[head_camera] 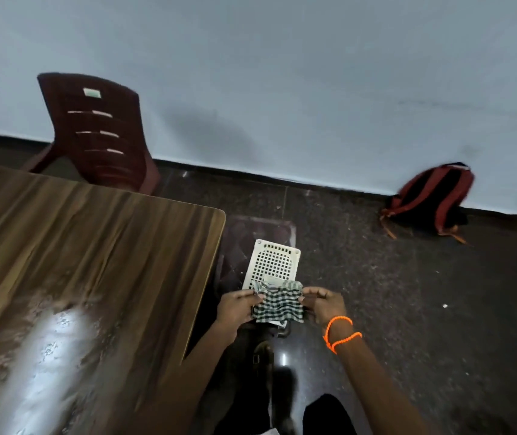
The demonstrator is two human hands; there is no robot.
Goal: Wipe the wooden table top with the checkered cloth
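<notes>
The checkered cloth [279, 304], green and white, hangs stretched between both hands, off the table's right side and above the floor. My left hand [238, 307] pinches its left edge and my right hand [324, 304], with orange bead bracelets on the wrist, pinches its right edge. The wooden table top [78, 262] fills the left of the view, with a bright glare patch and pale smears near its front. Neither hand touches the table.
A stool with a white perforated seat [274, 262] stands just beyond the cloth, beside the table's right edge. A maroon plastic chair [94, 130] sits at the table's far side. A red and black backpack [429, 199] leans on the wall at right. The floor is dark stone.
</notes>
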